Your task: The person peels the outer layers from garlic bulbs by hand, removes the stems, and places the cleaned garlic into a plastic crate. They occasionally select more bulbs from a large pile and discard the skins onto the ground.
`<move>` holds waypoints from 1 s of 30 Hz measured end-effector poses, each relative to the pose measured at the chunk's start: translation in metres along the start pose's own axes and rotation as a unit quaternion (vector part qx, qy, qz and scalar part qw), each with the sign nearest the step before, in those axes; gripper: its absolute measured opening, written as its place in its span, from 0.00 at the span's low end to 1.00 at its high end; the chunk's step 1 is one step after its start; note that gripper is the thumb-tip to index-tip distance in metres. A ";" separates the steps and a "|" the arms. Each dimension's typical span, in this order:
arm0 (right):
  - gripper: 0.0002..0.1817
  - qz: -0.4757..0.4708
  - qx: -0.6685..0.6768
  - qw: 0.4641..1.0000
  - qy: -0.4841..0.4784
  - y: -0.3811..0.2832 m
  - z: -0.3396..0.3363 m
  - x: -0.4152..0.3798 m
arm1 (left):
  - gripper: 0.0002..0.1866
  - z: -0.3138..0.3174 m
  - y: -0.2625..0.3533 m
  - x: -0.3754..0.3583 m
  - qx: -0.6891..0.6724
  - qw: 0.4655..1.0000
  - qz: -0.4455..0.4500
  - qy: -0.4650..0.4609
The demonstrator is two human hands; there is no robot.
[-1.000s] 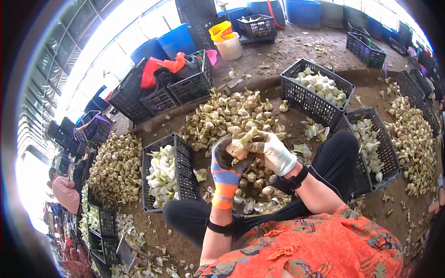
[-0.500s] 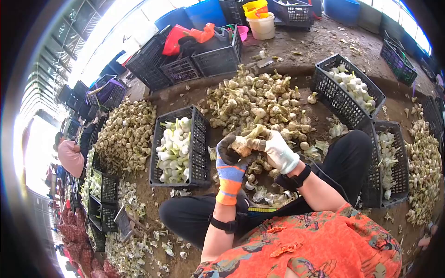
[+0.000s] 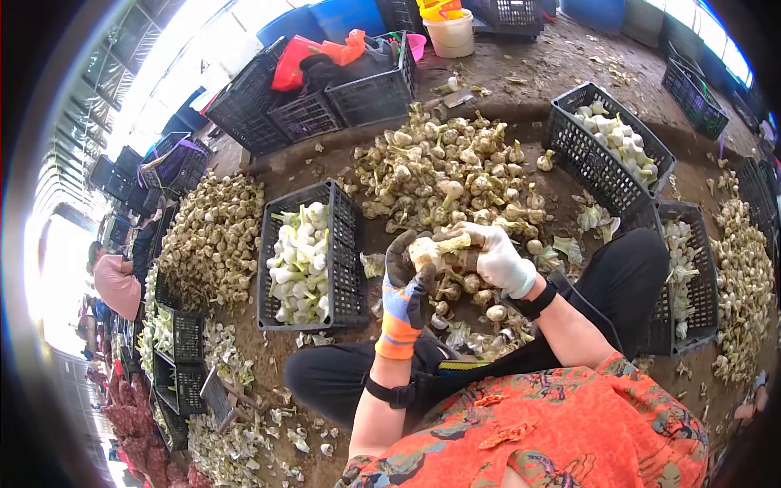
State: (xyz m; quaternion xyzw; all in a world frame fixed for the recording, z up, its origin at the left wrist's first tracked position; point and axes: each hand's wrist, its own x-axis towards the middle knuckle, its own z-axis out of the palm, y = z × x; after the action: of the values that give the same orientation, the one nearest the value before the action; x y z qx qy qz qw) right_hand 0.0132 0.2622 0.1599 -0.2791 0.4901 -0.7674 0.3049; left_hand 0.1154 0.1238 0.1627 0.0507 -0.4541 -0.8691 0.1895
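Observation:
A garlic bulb point(image 3: 424, 251) with a pale, partly cleaned skin sits in the fingers of my left hand point(image 3: 402, 285), which wears a blue and orange glove with a dark palm. Its stem points right, toward my right hand point(image 3: 499, 262) in a white glove. The right thumb and fingers are closed at the stem's end. Beyond both hands lies a heap of soil-stained garlic point(image 3: 455, 175). To the left stands a black crate of white, cleaned garlic point(image 3: 299, 264). Peeled skins point(image 3: 468, 337) lie below my hands, between my legs.
Another black crate point(image 3: 598, 167) with white garlic is at the right, with a further crate point(image 3: 691, 325) beside my knee. More garlic heaps point(image 3: 213, 236) lie at both sides. Stacked crates point(image 3: 366, 93) and a white bucket point(image 3: 450, 34) stand behind. A person in pink point(image 3: 118, 283) sits far left.
The bulb looks paler, with its brown outer skin partly gone. My right hand has shifted slightly right along the stem, while my left hand keeps hold of the bulb.

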 end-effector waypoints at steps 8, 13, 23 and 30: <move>0.16 0.120 0.219 0.955 0.162 0.024 0.015 -0.006 | 0.38 -0.024 -0.040 0.018 0.193 0.965 0.177 -0.028; 0.15 -0.010 0.068 0.991 0.116 0.042 0.002 -0.002 | 0.30 -0.021 -0.029 0.010 0.012 1.000 0.023 0.016; 0.10 -0.014 -0.048 0.988 0.147 0.033 0.011 -0.002 | 0.30 -0.033 -0.053 0.013 0.069 0.997 -0.028 0.031; 0.10 0.069 0.075 0.980 0.168 0.032 0.003 -0.001 | 0.31 -0.024 -0.044 0.005 -0.062 0.994 -0.082 0.033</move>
State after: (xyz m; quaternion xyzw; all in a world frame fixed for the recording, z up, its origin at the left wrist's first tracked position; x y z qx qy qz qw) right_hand 0.0219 0.2503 0.1311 -0.0876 0.4934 -0.8153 0.2902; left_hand 0.1049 0.1265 0.1136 0.1048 -0.3870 -0.9060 0.1356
